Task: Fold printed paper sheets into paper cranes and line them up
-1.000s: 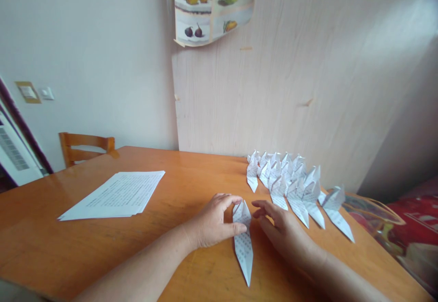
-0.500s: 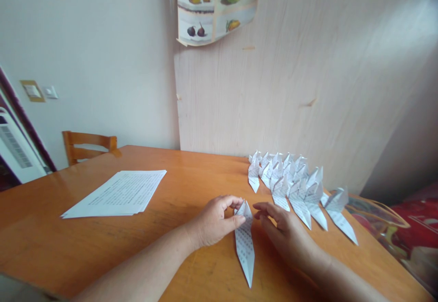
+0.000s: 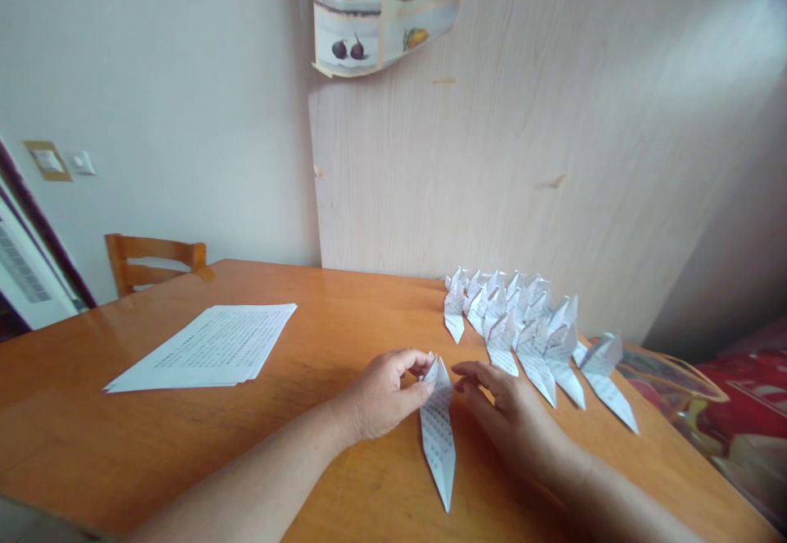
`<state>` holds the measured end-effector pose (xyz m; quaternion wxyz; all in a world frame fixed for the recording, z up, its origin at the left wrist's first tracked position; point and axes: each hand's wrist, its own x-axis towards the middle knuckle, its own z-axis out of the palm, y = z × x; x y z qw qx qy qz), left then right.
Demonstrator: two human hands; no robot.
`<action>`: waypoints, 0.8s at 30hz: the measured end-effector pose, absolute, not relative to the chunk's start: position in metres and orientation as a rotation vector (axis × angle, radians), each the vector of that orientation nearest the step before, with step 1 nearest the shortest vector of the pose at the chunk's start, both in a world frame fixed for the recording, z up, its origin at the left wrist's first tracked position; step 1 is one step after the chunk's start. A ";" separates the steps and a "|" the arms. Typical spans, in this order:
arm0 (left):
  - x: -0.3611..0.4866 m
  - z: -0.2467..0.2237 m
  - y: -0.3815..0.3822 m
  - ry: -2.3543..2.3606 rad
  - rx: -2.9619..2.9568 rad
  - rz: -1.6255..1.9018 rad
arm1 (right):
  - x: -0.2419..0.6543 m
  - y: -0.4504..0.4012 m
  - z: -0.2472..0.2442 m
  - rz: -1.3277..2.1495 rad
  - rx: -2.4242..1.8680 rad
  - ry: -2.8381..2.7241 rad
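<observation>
A long folded paper piece (image 3: 438, 428) with printed text lies on the wooden table, its pointed end toward me. At its upper left edge, my left hand (image 3: 393, 391) pinches it between thumb and fingers. My right hand (image 3: 507, 412) is just right of the paper's upper part, fingers curved and apart, with nothing held. Several similar folded papers (image 3: 534, 362) stand in rows beyond my right hand, their tips upright. One more folded paper (image 3: 606, 375) stands at the right end of the group.
A stack of printed sheets (image 3: 209, 346) lies on the left of the table (image 3: 344, 305). Behind the table's left edge is a wooden chair (image 3: 153, 252). Red and clear plastic items (image 3: 738, 395) are beyond the right edge. Fruit pictures (image 3: 378, 14) hang on the wall.
The whole view has shifted slightly. Both hands and the folded paper keep nearly the same positions relative to each other.
</observation>
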<state>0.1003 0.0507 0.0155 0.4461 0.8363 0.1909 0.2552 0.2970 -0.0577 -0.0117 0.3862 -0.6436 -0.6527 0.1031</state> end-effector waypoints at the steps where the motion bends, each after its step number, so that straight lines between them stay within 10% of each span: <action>1: 0.100 0.016 0.051 0.474 2.069 0.629 | 0.297 -0.058 -0.012 0.260 -1.638 -1.659; 24: 0.102 0.016 0.052 0.459 2.037 0.656 | 0.290 -0.061 -0.007 0.261 -1.624 -1.680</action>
